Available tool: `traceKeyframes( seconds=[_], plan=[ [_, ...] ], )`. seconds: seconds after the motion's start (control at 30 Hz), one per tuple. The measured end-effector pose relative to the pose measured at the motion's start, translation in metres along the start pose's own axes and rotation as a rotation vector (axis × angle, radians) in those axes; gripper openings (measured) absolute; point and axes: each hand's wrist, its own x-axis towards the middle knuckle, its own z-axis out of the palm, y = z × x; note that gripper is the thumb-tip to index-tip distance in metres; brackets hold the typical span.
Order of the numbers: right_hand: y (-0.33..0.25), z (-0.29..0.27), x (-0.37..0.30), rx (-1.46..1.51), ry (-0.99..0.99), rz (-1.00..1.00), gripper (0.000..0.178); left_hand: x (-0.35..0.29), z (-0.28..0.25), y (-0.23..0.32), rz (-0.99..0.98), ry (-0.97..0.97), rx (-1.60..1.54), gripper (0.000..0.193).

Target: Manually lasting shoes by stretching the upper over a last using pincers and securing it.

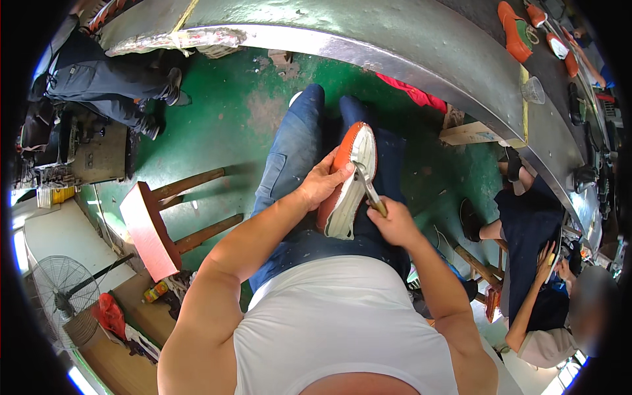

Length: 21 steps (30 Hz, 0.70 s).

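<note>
An orange shoe (347, 178) rests across my thighs with its pale underside turned up, white lining or insole showing inside an orange edge. My left hand (324, 181) is closed on the shoe's left side, its thumb pressing near the middle of the underside. In my right hand (395, 222) is a pair of pincers (370, 192), gripped by the handle. Their curved metal tip touches the pale underside right beside my left thumb. Whether the jaws pinch any material is too small to tell.
A long metal-edged workbench (395, 39) curves across the far side, bearing orange shoes (515, 33) and a clear cup (533, 91). At left stand a wooden stool (153, 230) and a fan (62, 296). One co-worker (533, 263) sits at right; another person's legs (112, 82) show far left.
</note>
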Motion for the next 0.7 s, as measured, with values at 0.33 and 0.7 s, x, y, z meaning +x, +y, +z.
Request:
traceKeyframes(
  seconds=[0.33,0.7],
  plan=[
    [-0.035,-0.073,0.016,0.101,0.095,-0.268,0.036,0.005,0.037,0.023,-0.123,0.235,0.498,0.067],
    [-0.026,-0.096,-0.012,-0.14,-0.464,0.141,0.026,0.009,0.022,0.039,-0.281,0.07,0.453,0.067]
  ],
)
